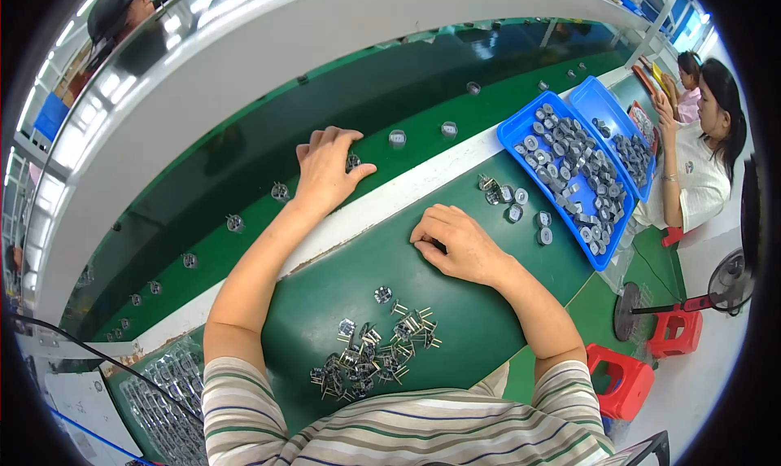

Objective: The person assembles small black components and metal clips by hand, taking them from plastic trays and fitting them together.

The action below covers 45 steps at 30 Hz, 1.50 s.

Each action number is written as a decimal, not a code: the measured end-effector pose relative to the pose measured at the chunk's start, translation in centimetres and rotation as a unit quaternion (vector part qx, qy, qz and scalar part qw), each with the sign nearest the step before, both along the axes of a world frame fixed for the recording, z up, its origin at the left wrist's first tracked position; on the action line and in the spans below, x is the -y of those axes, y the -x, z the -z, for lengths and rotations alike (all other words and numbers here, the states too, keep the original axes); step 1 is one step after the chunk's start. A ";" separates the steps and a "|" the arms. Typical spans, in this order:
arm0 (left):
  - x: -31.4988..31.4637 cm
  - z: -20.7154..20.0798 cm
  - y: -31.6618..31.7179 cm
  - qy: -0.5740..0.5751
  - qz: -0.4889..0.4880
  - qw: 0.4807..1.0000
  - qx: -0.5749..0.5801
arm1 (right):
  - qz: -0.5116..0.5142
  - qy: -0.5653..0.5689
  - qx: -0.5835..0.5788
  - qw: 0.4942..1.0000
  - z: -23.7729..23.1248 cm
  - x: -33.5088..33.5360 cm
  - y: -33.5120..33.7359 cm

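My left hand (325, 171) reaches over the white rail onto the green conveyor belt (423, 100), fingers curled on a small round metal part (352, 162). My right hand (458, 242) rests fingers-down on the green table mat (342, 287), knuckles bent; anything under it is hidden. A heap of small pinned metal parts (370, 354) lies on the mat near my chest. A few round grey parts (517, 205) lie to the right of my right hand.
Single round parts (281, 191) ride spaced along the belt. Two blue trays (569, 173) of grey round parts stand at the right. A clear tray of parts (167, 393) sits lower left. A person (700, 148) sits at right; red stools (622, 380) and a fan (728, 283) stand on the floor.
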State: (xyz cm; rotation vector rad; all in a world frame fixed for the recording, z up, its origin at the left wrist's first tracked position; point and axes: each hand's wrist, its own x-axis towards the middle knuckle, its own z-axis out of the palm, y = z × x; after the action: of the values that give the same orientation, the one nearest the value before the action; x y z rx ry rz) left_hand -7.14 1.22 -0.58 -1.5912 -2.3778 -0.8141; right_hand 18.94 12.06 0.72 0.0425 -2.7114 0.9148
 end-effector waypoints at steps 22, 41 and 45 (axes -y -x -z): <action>1.4 0.1 -8.8 0.033 0.225 0.963 0.144 | 0.175 0.170 -0.005 0.970 -0.7 -2.7 -0.4; 1.4 0.7 -7.7 0.000 0.200 0.970 0.139 | 0.169 -0.087 -0.123 0.974 -0.8 0.8 0.5; 0.9 -0.4 -3.9 -0.027 0.115 0.992 0.040 | -0.056 0.043 -0.067 0.995 -0.8 3.3 0.4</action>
State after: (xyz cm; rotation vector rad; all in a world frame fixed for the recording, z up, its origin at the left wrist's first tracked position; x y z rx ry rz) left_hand -3.21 0.30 -0.14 -1.8671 -2.2307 -0.9923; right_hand 18.55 8.73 1.55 0.2331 -2.5652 1.0211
